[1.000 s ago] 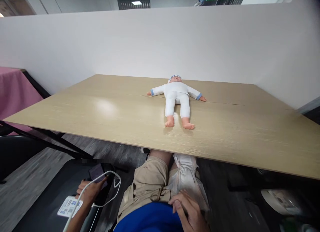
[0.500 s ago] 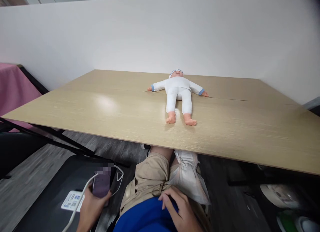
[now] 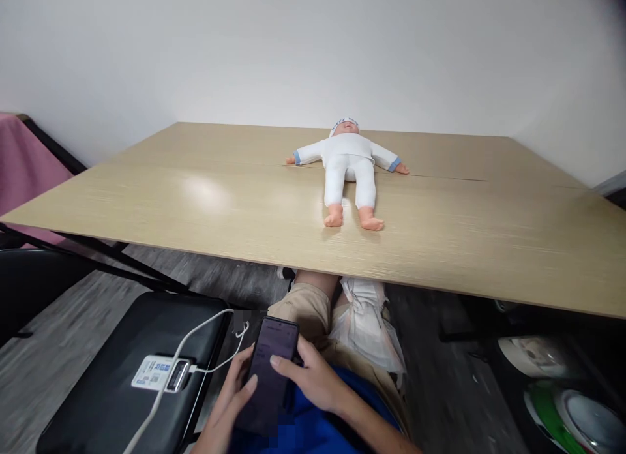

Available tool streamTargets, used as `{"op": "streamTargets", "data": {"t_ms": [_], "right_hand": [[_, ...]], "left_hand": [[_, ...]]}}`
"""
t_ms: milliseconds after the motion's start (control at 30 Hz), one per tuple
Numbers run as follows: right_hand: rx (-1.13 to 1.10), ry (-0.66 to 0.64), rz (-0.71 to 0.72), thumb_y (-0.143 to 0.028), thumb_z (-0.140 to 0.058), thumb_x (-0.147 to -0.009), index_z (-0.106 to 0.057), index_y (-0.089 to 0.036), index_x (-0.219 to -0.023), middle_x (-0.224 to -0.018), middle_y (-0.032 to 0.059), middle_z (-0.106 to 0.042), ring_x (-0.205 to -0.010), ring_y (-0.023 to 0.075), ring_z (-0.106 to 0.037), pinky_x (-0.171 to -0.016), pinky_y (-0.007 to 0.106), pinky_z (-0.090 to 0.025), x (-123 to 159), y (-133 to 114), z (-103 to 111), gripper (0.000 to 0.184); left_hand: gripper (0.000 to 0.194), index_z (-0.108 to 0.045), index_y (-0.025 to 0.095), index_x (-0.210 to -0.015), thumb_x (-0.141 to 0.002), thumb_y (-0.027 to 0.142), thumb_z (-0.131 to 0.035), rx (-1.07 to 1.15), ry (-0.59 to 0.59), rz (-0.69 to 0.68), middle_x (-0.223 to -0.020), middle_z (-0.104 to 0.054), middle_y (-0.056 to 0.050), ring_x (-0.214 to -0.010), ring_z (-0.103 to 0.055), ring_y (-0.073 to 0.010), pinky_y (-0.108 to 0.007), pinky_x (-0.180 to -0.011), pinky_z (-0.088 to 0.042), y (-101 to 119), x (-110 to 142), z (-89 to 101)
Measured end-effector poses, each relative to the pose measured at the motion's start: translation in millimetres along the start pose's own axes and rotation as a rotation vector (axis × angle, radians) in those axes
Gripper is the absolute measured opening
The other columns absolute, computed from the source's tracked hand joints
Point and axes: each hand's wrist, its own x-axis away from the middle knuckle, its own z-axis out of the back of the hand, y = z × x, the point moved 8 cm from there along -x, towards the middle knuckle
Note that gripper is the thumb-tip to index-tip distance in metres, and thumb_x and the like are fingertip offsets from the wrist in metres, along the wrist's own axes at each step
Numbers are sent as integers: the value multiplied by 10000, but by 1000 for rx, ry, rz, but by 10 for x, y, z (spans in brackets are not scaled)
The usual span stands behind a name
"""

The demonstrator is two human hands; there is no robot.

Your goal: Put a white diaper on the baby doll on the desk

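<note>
A dark smartphone (image 3: 267,376) is held upright over my lap between both hands. My left hand (image 3: 232,392) wraps its left edge, with the thumb along the side. On its right edge sits my right hand (image 3: 313,379), the thumb resting on the screen. A baby doll (image 3: 349,170) in white clothes and a printed cap lies on its back on the wooden table (image 3: 235,212), arms spread and feet toward me. Across my right thigh lies a white diaper (image 3: 366,323), out of reach of my fingers.
At my left stands a black padded seat (image 3: 102,389) bearing a printed white card (image 3: 149,372), a small device (image 3: 178,376) and a white cable (image 3: 163,389). Pink cloth (image 3: 29,173) hangs at far left. Below the table at right are round items, including a green-rimmed one (image 3: 550,411).
My left hand has brought the phone from above the black seat to my lap. My right hand has come up and taken hold of it too. The view has tilted slightly down.
</note>
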Motion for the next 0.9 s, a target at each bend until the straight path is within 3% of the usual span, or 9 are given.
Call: {"op": "streamTargets", "data": {"t_ms": [100, 167, 233, 333, 467, 600, 700, 800, 900], "right_hand": [[-131, 59, -80, -754, -795, -894, -735, -212, -1381, -1332, 78, -770, -1362, 328, -648, -1227, 475, -477, -17, 93, 103, 731], [-155, 113, -130, -822, -745, -893, -766, -200, -1326, -1246, 83, -786, -1290, 323, -667, -1163, 456, -505, -23, 110, 157, 759], [-170, 138, -146, -857, -649, -940, -780, -181, -1295, -1177, 89, -789, -1166, 300, -691, -1079, 433, -525, -35, 96, 181, 774], [-196, 133, -64, -840, -560, -1005, -780, -186, -1290, -1145, 78, -779, -1045, 255, -680, -1028, 400, -512, -69, -2, 210, 747], [-123, 158, 36, -788, -573, -1027, -804, -190, -1156, -1007, 51, -765, -967, 229, -644, -946, 348, -510, -123, -186, 340, 654], [-43, 311, 51, -817, -606, -980, -730, -175, -830, -792, 22, -674, -823, 193, -582, -765, 289, -461, -197, -313, 560, 671], [-38, 378, 49, -813, -633, -962, -672, -173, -748, -748, 9, -630, -745, 163, -535, -696, 273, -423, -207, -322, 636, 676], [-37, 335, 47, -740, -711, -954, -762, -165, -921, -861, 28, -709, -809, 184, -611, -762, 284, -489, -105, -300, 594, 578], [-94, 170, 57, -594, -804, -955, -751, -220, -1299, -1182, 58, -774, -1091, 241, -700, -1013, 356, -546, 91, -287, 459, 510]], "left_hand": [[810, -627, 380, -1488, -830, 840, -730, 274, -120, 180, -1580, -659, -81, -1462, -618, -425, -563, -1242, -490, -26, 37, -115], [843, -364, 456, -1696, -966, 778, -633, 439, -228, 282, -1619, -630, -76, -1392, -686, -397, -571, -1187, -524, 28, 142, -278], [956, -105, 466, -1768, -1009, 738, -618, 536, -317, 327, -1610, -640, -108, -1315, -737, -396, -591, -1166, -527, 127, 234, -421], [1007, 66, 453, -1770, -1052, 683, -602, 607, -365, 313, -1627, -628, -122, -1312, -742, -376, -577, -1215, -479, 259, 262, -518], [949, 70, 493, -1763, -1080, 661, -568, 629, -371, 294, -1705, -554, -91, -1367, -712, -358, -561, -1246, -450, 306, 216, -579], [954, 34, 521, -1761, -1067, 650, -608, 623, -341, 279, -1782, -446, -68, -1404, -688, -357, -557, -1264, -435, 314, 190, -663], [962, -19, 505, -1769, -1052, 640, -645, 635, -331, 279, -1786, -438, -77, -1434, -665, -355, -537, -1283, -417, 305, 187, -735], [939, -27, 501, -1770, -1060, 640, -627, 646, -341, 279, -1772, -460, -81, -1474, -629, -358, -535, -1294, -403, 245, 172, -766], [868, -104, 521, -1764, -1069, 639, -611, 636, -339, 258, -1816, -387, -39, -1561, -535, -347, -508, -1315, -376, 135, 119, -733]]}}
